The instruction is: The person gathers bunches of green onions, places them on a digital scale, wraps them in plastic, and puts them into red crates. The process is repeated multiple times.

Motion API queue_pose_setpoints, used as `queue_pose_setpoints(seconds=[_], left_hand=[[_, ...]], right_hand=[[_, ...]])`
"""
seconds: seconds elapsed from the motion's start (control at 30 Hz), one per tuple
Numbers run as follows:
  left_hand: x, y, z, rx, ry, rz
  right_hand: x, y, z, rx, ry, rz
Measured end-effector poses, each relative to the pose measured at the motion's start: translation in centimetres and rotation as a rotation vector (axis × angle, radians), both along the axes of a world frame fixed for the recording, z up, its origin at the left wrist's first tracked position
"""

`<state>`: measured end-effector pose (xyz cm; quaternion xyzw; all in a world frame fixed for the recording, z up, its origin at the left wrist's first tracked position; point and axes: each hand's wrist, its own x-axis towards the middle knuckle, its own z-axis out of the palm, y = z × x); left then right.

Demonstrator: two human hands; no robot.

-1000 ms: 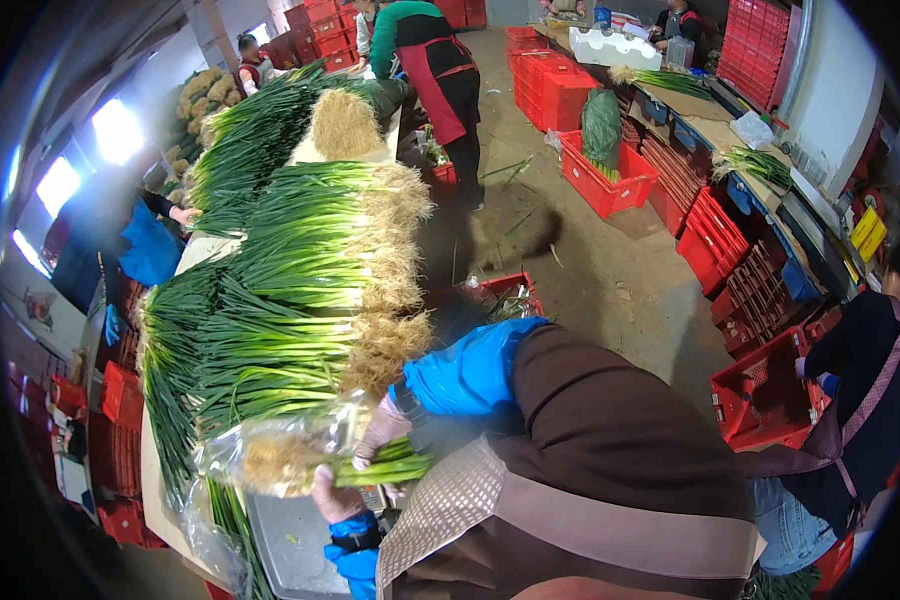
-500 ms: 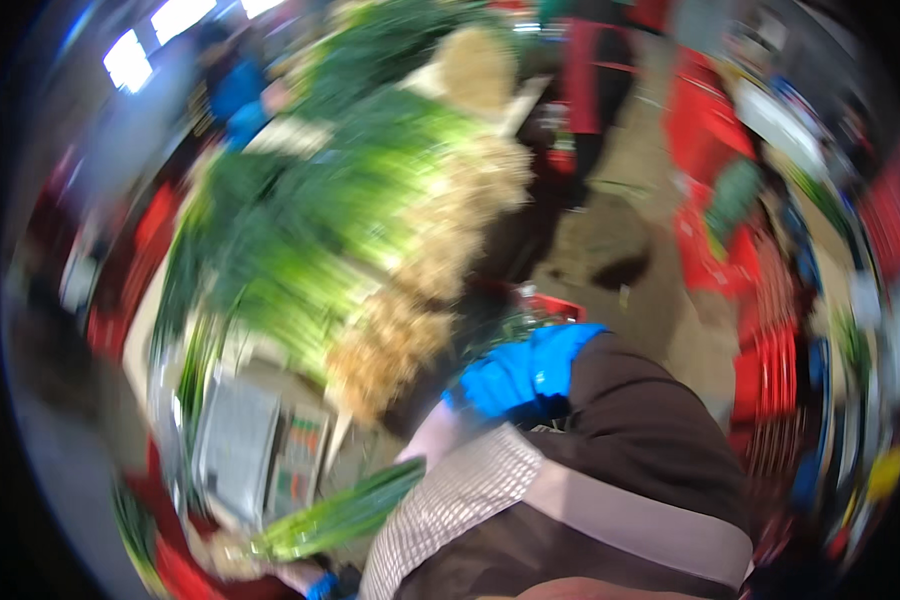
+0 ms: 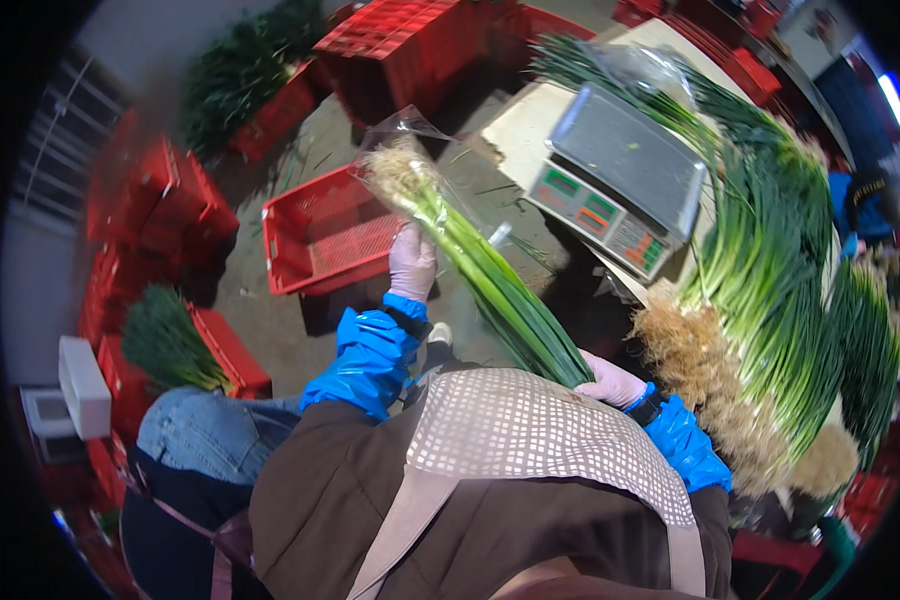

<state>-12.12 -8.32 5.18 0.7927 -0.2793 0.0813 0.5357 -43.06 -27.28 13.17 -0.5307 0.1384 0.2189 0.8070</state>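
Scallions (image 3: 515,300) stretch in one bunch between the person's two hands in the head view, roots away from the body, leaf tips toward it. The left hand (image 3: 413,262) is curled around the bunch just short of the roots, some of its fingers hidden behind the stalks. The right hand (image 3: 610,382) grips the leaf tips, just in front of the apron (image 3: 530,420). A clear bag (image 3: 417,122) covers the root end, beyond the left hand; how far down it reaches is hard to tell.

Beyond the right hand, well apart from it, a scale (image 3: 625,150) stands on the desk (image 3: 515,125). To the right of that hand lies a heap (image 3: 760,300) of more scallions, roots nearest the hand. A red crate (image 3: 345,245) sits lower than the left hand, to its left. Farther left, a second crate (image 3: 228,350) holds greens (image 3: 170,340).
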Motion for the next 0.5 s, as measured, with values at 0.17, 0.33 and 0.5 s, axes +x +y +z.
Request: queue_pose_setpoints(seconds=[0.17, 0.33, 0.5], left_hand=[[5.4, 4.4, -0.1, 0.177, -0.024, 0.154], [9.9, 3.2, -1.7, 0.747, 0.018, -0.228], [9.1, 6.3, -5.7, 0.891, 0.321, -0.406]], right_hand=[[6.9, 1.7, -0.5, 0.000, 0.072, 0.061], [12.5, 3.7, 0.6, -0.005, 0.232, 0.108], [16.4, 4.4, -0.7, 0.049, 0.399, 0.037]])
